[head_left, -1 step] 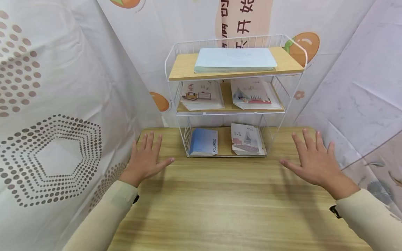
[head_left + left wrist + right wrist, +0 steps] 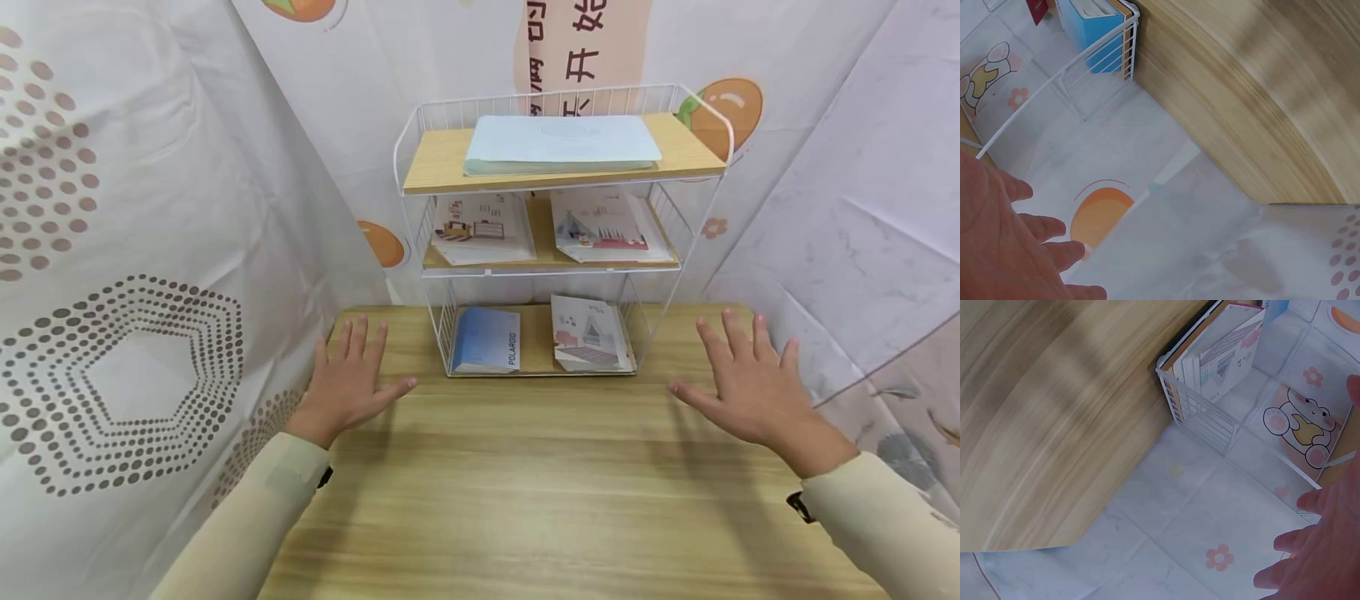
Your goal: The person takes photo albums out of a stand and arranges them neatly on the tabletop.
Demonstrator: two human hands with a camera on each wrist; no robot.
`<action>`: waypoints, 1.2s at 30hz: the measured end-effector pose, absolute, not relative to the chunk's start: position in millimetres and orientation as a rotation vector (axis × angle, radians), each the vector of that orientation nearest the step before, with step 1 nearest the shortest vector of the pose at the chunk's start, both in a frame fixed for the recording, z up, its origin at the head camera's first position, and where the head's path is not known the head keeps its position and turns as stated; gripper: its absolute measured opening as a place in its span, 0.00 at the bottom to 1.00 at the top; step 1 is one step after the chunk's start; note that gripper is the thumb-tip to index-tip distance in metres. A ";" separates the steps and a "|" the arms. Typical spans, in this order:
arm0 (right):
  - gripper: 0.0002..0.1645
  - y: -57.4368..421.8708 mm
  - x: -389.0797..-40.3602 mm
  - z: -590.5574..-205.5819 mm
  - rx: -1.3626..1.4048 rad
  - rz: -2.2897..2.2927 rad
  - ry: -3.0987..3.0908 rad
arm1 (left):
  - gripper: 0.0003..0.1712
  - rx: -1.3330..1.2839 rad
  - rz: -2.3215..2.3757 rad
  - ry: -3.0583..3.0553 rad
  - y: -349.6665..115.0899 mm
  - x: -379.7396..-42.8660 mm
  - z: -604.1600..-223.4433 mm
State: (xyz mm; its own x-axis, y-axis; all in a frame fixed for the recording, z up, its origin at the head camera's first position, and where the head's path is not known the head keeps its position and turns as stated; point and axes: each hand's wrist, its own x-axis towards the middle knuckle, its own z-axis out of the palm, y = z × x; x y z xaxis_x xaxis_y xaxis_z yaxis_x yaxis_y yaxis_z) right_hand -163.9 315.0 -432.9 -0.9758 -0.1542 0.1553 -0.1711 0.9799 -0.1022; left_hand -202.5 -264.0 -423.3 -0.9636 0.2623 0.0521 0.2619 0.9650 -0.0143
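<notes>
My left hand (image 2: pixel 343 385) is held over the wooden table (image 2: pixel 517 483) with fingers spread, left of a white wire shelf rack (image 2: pixel 542 273). On the rack's other side my right hand (image 2: pixel 752 387) is spread the same way, holding nothing. A pale blue folder (image 2: pixel 562 142) lies on the top tier. The middle tier bears two piles of illustrated booklets, one at left (image 2: pixel 483 227) and one at right (image 2: pixel 602 223). Down on the bottom tier are a blue pile marked POLAROID (image 2: pixel 487 337) and another illustrated pile (image 2: pixel 588 333).
Patterned white cloth hangs at the left (image 2: pixel 285 208), behind the rack and at the right (image 2: pixel 847 250). In the left wrist view the rack's wire side (image 2: pixel 1097 56) borders the table edge. The right wrist view shows the opposite wire side (image 2: pixel 1200 415).
</notes>
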 end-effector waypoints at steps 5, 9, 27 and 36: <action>0.63 310.6 -161.7 -431.7 0.263 0.163 -2.959 | 0.66 -0.400 -0.010 -3.074 -263.9 -201.8 -422.9; 0.62 303.9 -159.6 -433.5 0.284 0.165 -2.952 | 0.65 -0.399 -0.024 -3.065 -262.3 -200.5 -428.0; 0.57 268.4 -171.0 -408.6 0.401 0.196 -2.839 | 0.59 -0.507 -0.078 -2.862 -235.4 -197.8 -409.0; 0.56 259.0 -178.2 -372.3 0.433 0.178 -2.745 | 0.61 -0.552 -0.031 -2.805 -217.3 -199.7 -365.3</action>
